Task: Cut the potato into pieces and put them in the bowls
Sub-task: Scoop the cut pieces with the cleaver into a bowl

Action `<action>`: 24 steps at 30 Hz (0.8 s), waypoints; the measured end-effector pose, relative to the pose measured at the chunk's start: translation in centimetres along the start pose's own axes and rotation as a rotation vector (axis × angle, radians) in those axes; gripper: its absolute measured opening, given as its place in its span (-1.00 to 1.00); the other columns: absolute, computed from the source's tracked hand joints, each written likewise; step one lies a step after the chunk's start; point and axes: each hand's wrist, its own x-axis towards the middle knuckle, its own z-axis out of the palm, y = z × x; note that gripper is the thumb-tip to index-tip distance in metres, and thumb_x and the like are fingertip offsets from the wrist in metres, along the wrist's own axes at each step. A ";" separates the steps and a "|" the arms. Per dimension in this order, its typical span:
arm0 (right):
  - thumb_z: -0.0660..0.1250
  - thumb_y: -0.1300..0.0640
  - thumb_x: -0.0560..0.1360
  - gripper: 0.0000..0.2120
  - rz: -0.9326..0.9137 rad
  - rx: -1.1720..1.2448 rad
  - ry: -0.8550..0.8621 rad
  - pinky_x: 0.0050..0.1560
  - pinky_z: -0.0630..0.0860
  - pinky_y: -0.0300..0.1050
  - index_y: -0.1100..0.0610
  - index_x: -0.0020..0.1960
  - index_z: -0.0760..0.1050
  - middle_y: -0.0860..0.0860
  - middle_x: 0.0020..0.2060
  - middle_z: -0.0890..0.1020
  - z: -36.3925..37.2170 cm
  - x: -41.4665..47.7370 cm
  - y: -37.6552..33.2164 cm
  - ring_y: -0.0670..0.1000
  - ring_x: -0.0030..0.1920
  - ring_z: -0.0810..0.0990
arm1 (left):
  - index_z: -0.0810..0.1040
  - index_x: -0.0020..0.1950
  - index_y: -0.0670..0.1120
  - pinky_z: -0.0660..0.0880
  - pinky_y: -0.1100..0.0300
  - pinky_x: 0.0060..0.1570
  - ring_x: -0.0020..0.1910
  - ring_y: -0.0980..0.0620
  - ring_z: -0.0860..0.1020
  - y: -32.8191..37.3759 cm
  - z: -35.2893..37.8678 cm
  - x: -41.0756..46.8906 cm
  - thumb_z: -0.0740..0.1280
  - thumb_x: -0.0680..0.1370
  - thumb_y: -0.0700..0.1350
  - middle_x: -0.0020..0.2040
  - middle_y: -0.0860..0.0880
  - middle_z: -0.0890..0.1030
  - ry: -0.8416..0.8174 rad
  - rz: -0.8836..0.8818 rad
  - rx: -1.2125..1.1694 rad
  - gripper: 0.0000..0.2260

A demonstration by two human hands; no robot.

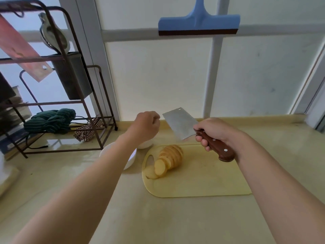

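One brown-handled steel cleaver point(181, 125) is gripped safely above the yellow plastic cutting board's point(202, 178) sliced potato point(168, 159) by the right hand point(212, 132); the left hand point(146, 126) is curled, contents hidden.

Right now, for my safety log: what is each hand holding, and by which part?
The right hand grips the cleaver by its wooden handle; left hand is curled, contents hidden.

Soft daylight comes through the frosted window point(158, 76) beyond both hands, so everything is bright. The counter point(58, 141) left of the left hand point(146, 127) shines. Shadows under the arms are faint. Farther left, the rack point(52, 103) bends and blurs. The cleaver point(179, 123) in the right hand point(214, 131) looks soft.
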 end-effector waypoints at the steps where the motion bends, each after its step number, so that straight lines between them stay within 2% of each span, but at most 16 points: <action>1: 0.24 0.22 0.62 -0.82 -0.014 0.023 0.017 -0.55 0.42 -0.21 0.18 -0.16 0.43 0.07 -0.47 0.53 -0.5 -0.1 0.6 -0.02 -0.57 0.44 | 0.58 0.16 -0.17 0.56 0.03 0.03 -0.03 -0.06 0.58 0.8 0.4 -0.7 0.19 0.62 -0.15 0.02 -0.08 0.64 -0.020 0.032 0.019 -0.78; 3: 0.23 0.22 0.62 -0.81 -0.043 0.060 0.048 -0.54 0.42 -0.19 0.17 -0.18 0.42 0.07 -0.47 0.52 -1.7 -0.4 2.1 0.00 -0.56 0.43 | 0.57 0.18 -0.11 0.57 0.01 0.04 -0.04 -0.03 0.58 1.9 1.3 -1.9 0.24 0.61 -0.06 -0.01 -0.02 0.62 -0.106 0.058 0.059 -0.77; 6: 0.23 0.21 0.63 -0.79 -0.075 0.113 0.069 -0.52 0.40 -0.16 0.16 -0.19 0.40 0.08 -0.47 0.51 -3.0 -0.6 4.7 0.02 -0.55 0.42 | 0.45 0.36 0.04 0.45 0.17 0.04 0.05 0.05 0.51 3.0 2.7 -2.8 0.28 0.57 0.17 0.16 0.05 0.55 -0.310 0.035 0.195 -0.59; 9: 0.21 0.19 0.66 -0.77 -0.078 0.179 0.054 -0.53 0.39 -0.17 0.16 -0.18 0.41 0.08 -0.46 0.50 -3.7 -0.5 7.3 0.01 -0.57 0.41 | 0.37 0.43 0.08 0.37 0.19 0.05 0.11 0.06 0.46 3.4 3.2 -3.2 0.27 0.54 0.28 0.27 0.06 0.50 -0.405 -0.019 0.258 -0.48; 12: 0.21 0.17 0.68 -0.76 -0.072 0.182 0.039 -0.55 0.40 -0.18 0.17 -0.17 0.42 0.07 -0.46 0.51 -3.8 -0.2 8.6 0.00 -0.57 0.42 | 0.34 0.45 0.10 0.39 0.17 0.07 0.16 0.02 0.49 3.5 2.7 -3.6 0.22 0.55 0.30 0.30 0.05 0.50 -0.390 -0.088 0.235 -0.47; 17: 0.21 0.17 0.68 -0.78 -0.059 0.149 -0.004 -0.57 0.40 -0.19 0.17 -0.14 0.40 0.07 -0.45 0.50 -3.8 -0.2 9.2 0.00 -0.58 0.42 | 0.27 0.50 0.05 0.47 0.08 0.15 0.16 -0.03 0.50 2.7 1.6 -5.5 0.26 0.57 0.14 0.32 -0.01 0.47 -0.403 -0.157 0.308 -0.48; 19: 0.20 0.17 0.69 -0.78 -0.050 0.137 -0.018 -0.58 0.39 -0.19 0.16 -0.14 0.39 0.07 -0.46 0.50 -3.5 -0.4 9.3 -0.01 -0.58 0.42 | 0.31 0.45 0.03 0.50 0.06 0.14 0.14 -0.03 0.50 2.4 1.4 -6.7 0.29 0.53 0.12 0.28 -0.02 0.48 -0.415 -0.172 0.313 -0.49; 22: 0.20 0.17 0.69 -0.79 -0.042 0.138 -0.021 -0.59 0.38 -0.20 0.15 -0.13 0.39 0.07 -0.46 0.49 -3.2 -0.8 9.5 0.00 -0.58 0.42 | 0.42 0.11 0.01 0.53 0.10 -0.11 -0.13 0.05 0.52 1.5 1.6 -8.1 0.32 0.40 0.23 -0.02 0.00 0.54 -0.351 -0.166 0.331 -0.58; 24: 0.20 0.17 0.69 -0.80 -0.042 0.142 -0.023 -0.58 0.38 -0.20 0.15 -0.12 0.39 0.07 -0.46 0.49 -3.1 -0.9 9.6 0.00 -0.58 0.41 | 0.40 -0.04 0.01 0.56 0.07 -0.16 -0.23 0.07 0.51 1.2 1.5 -8.6 0.29 0.25 0.33 -0.13 0.02 0.54 -0.339 -0.148 0.359 -0.52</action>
